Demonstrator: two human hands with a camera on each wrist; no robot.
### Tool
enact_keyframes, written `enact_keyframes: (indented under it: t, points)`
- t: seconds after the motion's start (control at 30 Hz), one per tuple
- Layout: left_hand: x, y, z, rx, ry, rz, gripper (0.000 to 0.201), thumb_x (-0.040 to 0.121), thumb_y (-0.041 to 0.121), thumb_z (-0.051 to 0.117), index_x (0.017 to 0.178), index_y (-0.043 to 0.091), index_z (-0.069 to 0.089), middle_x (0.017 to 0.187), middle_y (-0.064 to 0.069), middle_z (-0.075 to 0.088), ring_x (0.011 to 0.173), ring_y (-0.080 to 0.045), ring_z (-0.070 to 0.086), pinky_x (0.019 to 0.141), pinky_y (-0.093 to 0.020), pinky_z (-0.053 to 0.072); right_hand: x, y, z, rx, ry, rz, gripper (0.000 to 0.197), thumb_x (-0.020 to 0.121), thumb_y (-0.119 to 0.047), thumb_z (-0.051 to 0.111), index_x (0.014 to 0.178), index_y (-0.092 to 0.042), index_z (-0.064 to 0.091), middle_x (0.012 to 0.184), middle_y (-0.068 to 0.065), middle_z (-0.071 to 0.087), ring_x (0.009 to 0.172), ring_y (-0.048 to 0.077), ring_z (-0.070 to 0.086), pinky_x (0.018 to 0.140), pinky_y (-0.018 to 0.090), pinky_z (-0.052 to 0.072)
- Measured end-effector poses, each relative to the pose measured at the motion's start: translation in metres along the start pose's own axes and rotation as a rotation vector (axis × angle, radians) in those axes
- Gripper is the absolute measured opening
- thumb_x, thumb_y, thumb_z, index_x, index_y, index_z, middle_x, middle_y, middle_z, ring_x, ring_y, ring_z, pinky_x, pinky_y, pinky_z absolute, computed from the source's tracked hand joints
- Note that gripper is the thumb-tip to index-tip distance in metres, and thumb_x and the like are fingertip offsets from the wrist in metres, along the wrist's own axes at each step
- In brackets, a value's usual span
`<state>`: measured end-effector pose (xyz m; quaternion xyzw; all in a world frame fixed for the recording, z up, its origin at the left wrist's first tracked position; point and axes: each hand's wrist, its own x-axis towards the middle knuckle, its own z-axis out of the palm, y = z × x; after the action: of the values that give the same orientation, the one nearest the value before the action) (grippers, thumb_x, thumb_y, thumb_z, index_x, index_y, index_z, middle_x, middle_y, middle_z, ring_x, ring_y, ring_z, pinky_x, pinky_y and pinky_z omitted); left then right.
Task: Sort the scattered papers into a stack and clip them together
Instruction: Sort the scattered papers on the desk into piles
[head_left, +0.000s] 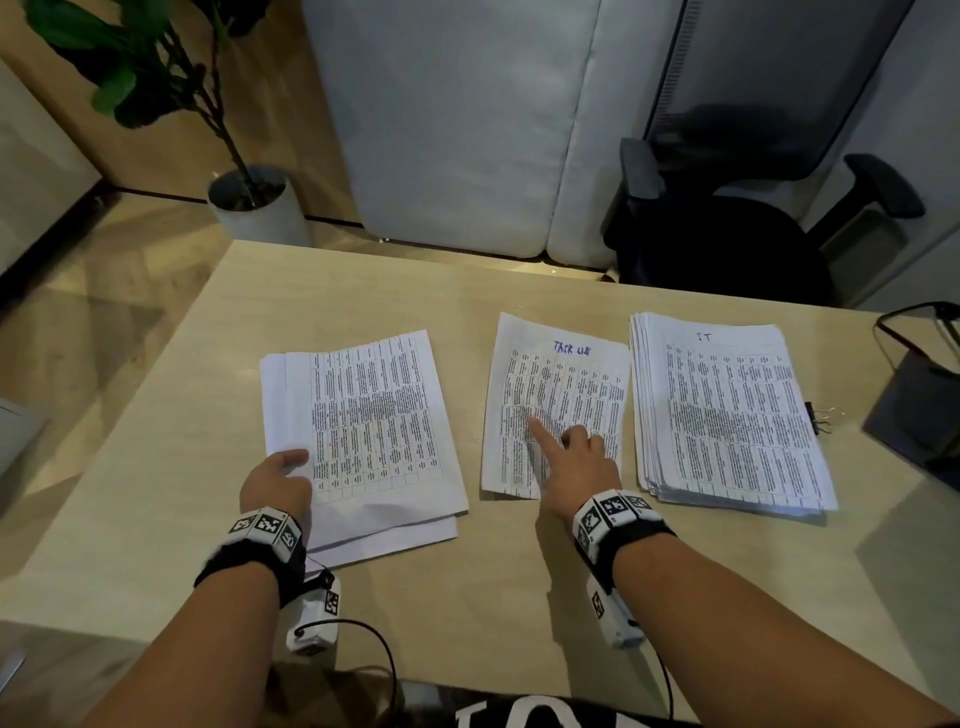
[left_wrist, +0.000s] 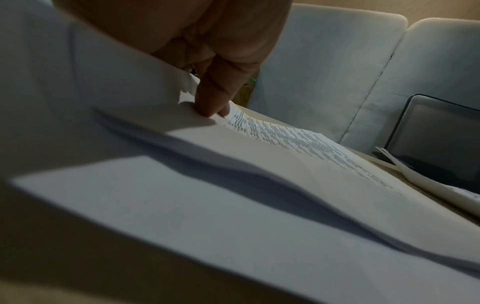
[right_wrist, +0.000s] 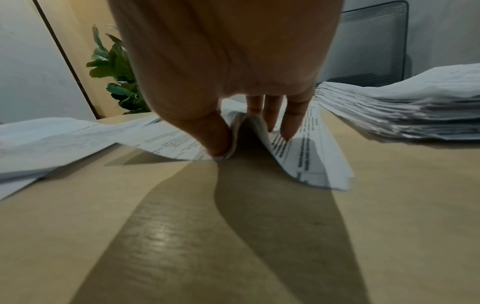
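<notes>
Three lots of printed paper lie on the wooden table (head_left: 171, 519). My left hand (head_left: 283, 470) is at the near-left corner of the left pile (head_left: 374, 415). Its thumb (left_wrist: 213, 102) lies on the top sheet (left_wrist: 259, 148), which rises toward the palm and hides the fingers. My right hand (head_left: 550, 447) is on the middle sheets (head_left: 566, 384), headed "TASK LIST". There the thumb (right_wrist: 221, 142) and fingers (right_wrist: 289, 125) squeeze the paper (right_wrist: 309, 156) into a raised fold. The thick "IT" stack (head_left: 727, 415) lies untouched at the right. A black binder clip (head_left: 821, 418) sits against its right edge.
A dark flat object (head_left: 914, 410) with a cable sits at the table's right edge. Behind the table are a black office chair (head_left: 727, 234), pale cushions (head_left: 457, 130) and a potted plant (head_left: 260, 202). Bare tabletop shows in front of the piles.
</notes>
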<state>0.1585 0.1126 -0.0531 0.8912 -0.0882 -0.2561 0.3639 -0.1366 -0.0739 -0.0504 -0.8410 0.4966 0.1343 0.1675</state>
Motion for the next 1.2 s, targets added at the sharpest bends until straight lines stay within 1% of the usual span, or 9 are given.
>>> enact_keyframes:
  t: [0.2,0.33,0.43,0.53,0.67,0.87,0.97,1.07,1.2]
  points:
    - [-0.010,0.009,0.001,-0.030,-0.008,-0.006,0.054,0.073,-0.011,0.036,0.102,0.019,0.070,0.113,-0.010,0.065,0.098,-0.033,0.063,0.090,-0.039,0.053,0.002,0.002,-0.014,0.365,0.101,-0.010,0.088,0.080,0.010,0.052,0.150,-0.036,0.024,0.109,0.004,0.036,0.097,0.025,0.049,0.079,0.034,0.048]
    - [-0.028,0.021,0.027,-0.145,-0.180,-0.033,0.050,0.072,-0.014,0.040,0.097,0.014,0.073,0.104,-0.012,0.066,0.093,-0.024,0.059,0.082,-0.032,0.050,-0.008,-0.020,-0.029,0.381,0.225,-0.162,0.087,0.082,0.010,0.048,0.151,-0.035,0.018,0.110,0.004,0.043,0.097,0.023,0.048,0.078,0.035,0.047]
    - [-0.036,0.036,0.050,-0.243,-0.332,-0.078,0.021,0.084,0.028,0.064,0.090,0.012,0.077,0.106,-0.009,0.068,0.095,-0.022,0.060,0.087,-0.032,0.045,-0.015,-0.038,-0.027,0.332,0.102,-0.236,0.076,0.086,-0.003,0.052,0.148,-0.035,0.022,0.108,0.006,0.054,0.098,0.024,0.051,0.080,0.037,0.049]
    - [-0.034,0.042,0.068,-0.122,-0.386,-0.065,0.056,0.085,0.065,0.051,0.061,0.015,0.062,0.079,-0.004,0.058,0.077,-0.022,0.054,0.075,-0.031,0.043,-0.022,-0.046,-0.017,0.177,0.000,-0.350,0.032,0.094,-0.020,0.045,0.124,-0.024,0.058,0.105,0.007,0.065,0.105,0.031,0.054,0.078,0.035,0.045]
    - [-0.038,0.032,0.078,-0.025,-0.326,0.075,0.047,0.064,0.049,0.069,0.065,0.003,0.058,0.061,-0.004,0.050,0.060,-0.019,0.049,0.061,-0.030,0.043,-0.020,-0.029,-0.006,0.240,0.012,-0.244,0.031,0.096,-0.027,0.050,0.124,-0.023,0.061,0.119,0.006,0.061,0.115,0.028,0.052,0.096,0.042,0.046]
    - [-0.059,0.042,0.072,-0.309,-0.328,0.093,0.020,0.072,0.006,0.081,0.089,0.003,0.071,0.082,-0.012,0.073,0.075,-0.025,0.070,0.065,-0.028,0.056,-0.006,0.006,-0.022,0.752,0.066,0.148,0.071,0.091,-0.033,0.062,0.149,-0.024,0.024,0.144,0.006,0.038,0.133,0.027,0.040,0.110,0.044,0.036]
    - [-0.055,0.038,0.074,-0.375,-0.308,0.057,0.017,0.079,0.015,0.077,0.081,0.000,0.067,0.076,-0.007,0.069,0.066,-0.023,0.065,0.064,-0.031,0.053,-0.004,0.011,-0.030,0.926,0.046,0.177,0.047,0.092,-0.026,0.061,0.132,-0.014,0.042,0.123,0.004,0.056,0.108,0.023,0.057,0.091,0.033,0.048]
    - [-0.047,0.028,0.071,-0.211,-0.237,0.109,0.039,0.077,0.039,0.072,0.069,0.002,0.063,0.064,-0.004,0.060,0.058,-0.021,0.054,0.059,-0.034,0.047,-0.001,0.017,-0.027,0.758,0.187,0.203,0.010,0.092,-0.018,0.056,0.089,-0.008,0.053,0.083,0.004,0.055,0.078,0.021,0.053,0.056,0.023,0.038]
    - [-0.048,0.027,0.062,-0.084,-0.184,0.172,0.014,0.077,0.025,0.074,0.083,0.012,0.073,0.076,-0.004,0.073,0.072,-0.023,0.068,0.068,-0.032,0.055,-0.002,0.031,-0.020,0.648,0.233,0.266,0.019,0.092,-0.011,0.052,0.074,-0.008,0.047,0.067,0.004,0.047,0.065,0.022,0.046,0.050,0.025,0.031]
